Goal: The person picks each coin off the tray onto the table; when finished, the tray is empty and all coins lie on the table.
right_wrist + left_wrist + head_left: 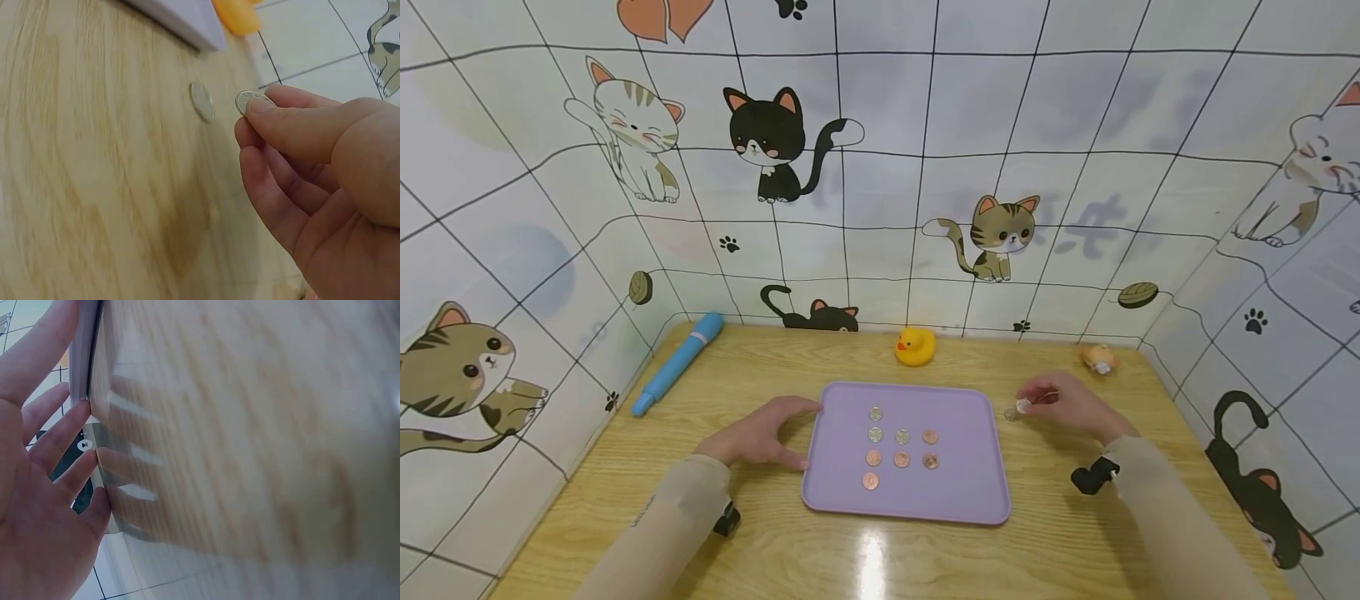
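one duck [915, 347] behind purple tray [955, 496]

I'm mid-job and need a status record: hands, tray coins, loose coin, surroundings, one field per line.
left hand: fingers spread at left edge of purple tray
right hand: pinches one silvery coin, right of tray
on tray: three silvery coins, five copper-coloured coins
loose on wooden table: another silvery coin, near right hand
behind tray: yellow duck
back left: blue stick-shaped object
back right: small orange-and-white item, identity unclear
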Demonstrator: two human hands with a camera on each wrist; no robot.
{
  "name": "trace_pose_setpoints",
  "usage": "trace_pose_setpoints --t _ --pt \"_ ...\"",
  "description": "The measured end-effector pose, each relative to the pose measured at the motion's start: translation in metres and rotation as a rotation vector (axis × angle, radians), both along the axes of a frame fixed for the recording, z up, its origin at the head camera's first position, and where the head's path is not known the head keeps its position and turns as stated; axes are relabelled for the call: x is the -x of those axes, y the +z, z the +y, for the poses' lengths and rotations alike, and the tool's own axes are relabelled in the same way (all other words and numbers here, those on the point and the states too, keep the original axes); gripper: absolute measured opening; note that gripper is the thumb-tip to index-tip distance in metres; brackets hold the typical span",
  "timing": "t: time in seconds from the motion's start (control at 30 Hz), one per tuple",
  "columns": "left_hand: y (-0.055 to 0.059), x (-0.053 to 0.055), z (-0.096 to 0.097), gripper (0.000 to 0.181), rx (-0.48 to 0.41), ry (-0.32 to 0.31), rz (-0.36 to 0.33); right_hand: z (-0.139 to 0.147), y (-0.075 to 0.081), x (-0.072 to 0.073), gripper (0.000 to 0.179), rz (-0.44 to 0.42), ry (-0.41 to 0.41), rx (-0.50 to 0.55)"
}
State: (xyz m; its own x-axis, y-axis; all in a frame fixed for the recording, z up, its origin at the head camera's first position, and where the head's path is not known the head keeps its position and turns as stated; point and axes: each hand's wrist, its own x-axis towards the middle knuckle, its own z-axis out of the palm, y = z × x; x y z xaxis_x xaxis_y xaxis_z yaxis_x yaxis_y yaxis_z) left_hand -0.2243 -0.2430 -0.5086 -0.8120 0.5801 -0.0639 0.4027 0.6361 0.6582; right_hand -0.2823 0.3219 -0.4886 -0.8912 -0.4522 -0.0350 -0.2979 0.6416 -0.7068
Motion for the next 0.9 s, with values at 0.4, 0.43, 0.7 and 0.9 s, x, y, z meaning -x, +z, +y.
trace_pose_setpoints --t 0.4,0.43,0.7,0.9 --pt "-0.002 0.001 0.0 0.095 0.006 0.005 -0.02 0.014 -0.012 -0.001 0.013 0.002 -0.047 -0.127" --pt "-0.002 0.001 0.0 0.095 0.008 0.006 -0.02 0.013 -0.012 -0.001 0.013 0.009 -0.048 -0.137" --pt "0.0 -0.001 0.0 0.093 0.003 0.004 -0.006 0.006 -0.005 -0.003 0.011 0.087 -0.016 -0.21" --pt "-0.002 0.0 -0.001 0.094 0.002 0.007 -0.009 0.004 -0.007 -0.002 0.01 0.094 -0.017 -0.223"
